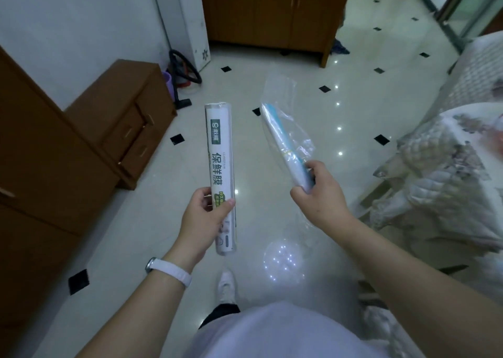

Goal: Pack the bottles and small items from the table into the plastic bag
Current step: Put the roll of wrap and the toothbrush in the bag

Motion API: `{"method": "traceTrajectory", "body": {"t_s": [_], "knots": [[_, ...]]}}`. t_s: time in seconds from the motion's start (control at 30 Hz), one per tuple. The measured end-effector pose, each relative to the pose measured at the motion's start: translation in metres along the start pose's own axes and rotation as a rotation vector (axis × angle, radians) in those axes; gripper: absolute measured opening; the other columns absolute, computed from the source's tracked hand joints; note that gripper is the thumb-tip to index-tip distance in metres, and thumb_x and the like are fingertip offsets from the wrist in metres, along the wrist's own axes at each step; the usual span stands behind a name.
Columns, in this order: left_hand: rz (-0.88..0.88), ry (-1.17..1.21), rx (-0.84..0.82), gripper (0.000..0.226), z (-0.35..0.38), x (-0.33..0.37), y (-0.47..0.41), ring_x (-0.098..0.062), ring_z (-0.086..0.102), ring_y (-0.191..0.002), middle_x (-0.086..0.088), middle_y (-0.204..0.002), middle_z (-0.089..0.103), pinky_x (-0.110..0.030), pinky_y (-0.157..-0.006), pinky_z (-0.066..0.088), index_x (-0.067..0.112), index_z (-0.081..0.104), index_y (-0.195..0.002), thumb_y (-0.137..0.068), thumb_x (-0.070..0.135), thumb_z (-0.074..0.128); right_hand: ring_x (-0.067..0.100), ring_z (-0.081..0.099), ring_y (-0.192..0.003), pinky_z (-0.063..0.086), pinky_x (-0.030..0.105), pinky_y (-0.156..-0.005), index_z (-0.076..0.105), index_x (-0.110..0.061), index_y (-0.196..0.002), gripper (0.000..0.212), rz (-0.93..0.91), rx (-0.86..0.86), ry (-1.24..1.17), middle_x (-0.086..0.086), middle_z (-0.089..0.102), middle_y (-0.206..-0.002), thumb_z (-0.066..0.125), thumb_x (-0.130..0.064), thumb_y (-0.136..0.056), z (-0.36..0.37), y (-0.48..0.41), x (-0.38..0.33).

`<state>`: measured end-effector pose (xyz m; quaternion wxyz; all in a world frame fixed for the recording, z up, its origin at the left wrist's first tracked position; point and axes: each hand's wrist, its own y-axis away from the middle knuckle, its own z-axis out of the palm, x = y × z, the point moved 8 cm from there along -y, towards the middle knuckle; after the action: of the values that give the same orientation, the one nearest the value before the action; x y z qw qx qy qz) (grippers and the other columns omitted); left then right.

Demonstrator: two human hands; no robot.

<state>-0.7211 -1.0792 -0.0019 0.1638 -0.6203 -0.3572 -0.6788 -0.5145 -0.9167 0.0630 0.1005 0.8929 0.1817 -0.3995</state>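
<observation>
Glossy white floor tiles [272, 150] with small black diamond insets fill the middle of the frame, a brown wooden cabinet [114, 123] runs down the left side, and a surface draped in a quilted floral cover [441, 167] sits at the right edge; whether that is the table, I cannot tell.

The person stands over the floor with both arms out. The left hand [204, 218] is closed around the lower part of a long white cling film roll [220, 172], thumb across the printed label, fingers wrapped behind. The roll points up the frame, held away from the body, probably to keep it clear of the other hand.

The right hand [315, 186] pinches shut on the near end of a slim blue and white packet [283, 145] wrapped in clear plastic, which angles toward upper left. Loose clear film [283, 90] flares past its far tip and more hangs below the wrist. That film may be the plastic bag itself, though I cannot be sure.

No bottles are in view, so packing looks barely begun. With 2 hands full and well apart, the next move likely calls for freeing a hand to open the bag mouth. One risk: the thin film is slippery and could slip from that pinch.
</observation>
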Motion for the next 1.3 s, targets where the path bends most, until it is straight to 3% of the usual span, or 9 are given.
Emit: {"method": "traceTrajectory", "body": {"t_s": [0.23, 0.33, 0.47, 0.67, 0.87, 1.03, 1.17, 1.3], "knots": [[0.027, -0.004, -0.144, 0.026, 0.011, 0.054, -0.131, -0.015, 0.069, -0.083, -0.002, -0.099, 0.07, -0.025, -0.063, 0.057, 0.022, 0.057, -0.104, -0.085, 0.018, 0.075, 0.019, 0.055, -0.072, 0.044, 0.031, -0.063, 0.045, -0.029, -0.116, 0.041, 0.05, 0.167, 0.074, -0.008, 0.054, -0.085, 0.06, -0.023, -0.078, 0.002, -0.088, -0.042], [0.028, -0.028, -0.2, 0.026, 0.033, 0.064, -0.171, -0.015, 0.069, -0.082, -0.004, -0.1, 0.07, -0.033, -0.072, 0.057, 0.022, 0.056, -0.102, -0.085, 0.019, 0.075, 0.019, 0.054, -0.074, 0.042, 0.029, -0.065, 0.045, -0.026, -0.12, 0.045, 0.086, 0.21, 0.127, -0.009, 0.052, -0.085, 0.06, -0.023, -0.078, -0.003, -0.107, -0.039], [0.005, -0.083, -0.32, 0.026, 0.078, 0.066, -0.211, -0.016, 0.068, -0.081, -0.005, -0.1, 0.07, -0.038, -0.073, 0.057, 0.024, 0.056, -0.102, -0.085, 0.021, 0.075, 0.02, 0.053, -0.076, 0.046, 0.033, -0.07, 0.046, -0.023, -0.124, 0.048, 0.174, 0.24, 0.189, -0.008, 0.051, -0.086, 0.061, -0.021, -0.078, -0.014, -0.128, -0.016], [-0.004, -0.165, -0.437, 0.026, 0.159, 0.073, -0.275, -0.012, 0.069, -0.081, -0.002, -0.098, 0.071, -0.028, -0.068, 0.054, 0.024, 0.057, -0.102, -0.084, 0.022, 0.075, 0.021, 0.054, -0.077, 0.048, 0.034, -0.071, 0.047, -0.022, -0.124, 0.048, 0.281, 0.326, 0.104, -0.002, 0.055, -0.09, 0.061, -0.02, -0.078, -0.035, -0.184, 0.035], [0.008, -0.258, -0.493, 0.027, 0.253, 0.099, -0.348, -0.016, 0.069, -0.088, -0.002, -0.101, 0.071, -0.032, -0.076, 0.054, 0.024, 0.057, -0.104, -0.085, 0.022, 0.075, 0.019, 0.055, -0.074, 0.052, 0.039, -0.072, 0.045, -0.027, -0.121, 0.046, 0.331, 0.356, 0.0, -0.007, 0.054, -0.086, 0.061, -0.025, -0.078, -0.065, -0.281, 0.083], [0.029, -0.278, -0.544, 0.027, 0.344, 0.133, -0.4, -0.016, 0.069, -0.09, -0.001, -0.101, 0.071, -0.033, -0.078, 0.054, 0.025, 0.057, -0.105, -0.085, 0.024, 0.075, 0.014, 0.053, -0.07, 0.043, 0.03, -0.065, 0.047, -0.024, -0.121, 0.045, 0.363, 0.431, -0.015, -0.012, 0.051, -0.08, 0.061, -0.022, -0.079, -0.127, -0.348, 0.112], [0.037, -0.275, -0.636, 0.027, 0.423, 0.149, -0.418, -0.017, 0.069, -0.091, -0.002, -0.104, 0.071, -0.032, -0.074, 0.054, 0.025, 0.056, -0.106, -0.086, 0.024, 0.074, 0.017, 0.053, -0.073, 0.038, 0.027, -0.064, 0.048, -0.02, -0.124, 0.047, 0.397, 0.52, -0.016, -0.002, 0.054, -0.089, 0.061, -0.019, -0.079, -0.183, -0.381, 0.138], [0.014, -0.3, -0.765, 0.027, 0.487, 0.153, -0.43, -0.021, 0.069, -0.095, -0.003, -0.105, 0.07, -0.04, -0.079, 0.059, 0.024, 0.057, -0.107, -0.087, 0.021, 0.073, 0.02, 0.055, -0.075, 0.044, 0.03, -0.064, 0.047, -0.021, -0.124, 0.048, 0.465, 0.578, -0.033, 0.003, 0.057, -0.095, 0.061, -0.021, -0.079, -0.211, -0.399, 0.163]]}}
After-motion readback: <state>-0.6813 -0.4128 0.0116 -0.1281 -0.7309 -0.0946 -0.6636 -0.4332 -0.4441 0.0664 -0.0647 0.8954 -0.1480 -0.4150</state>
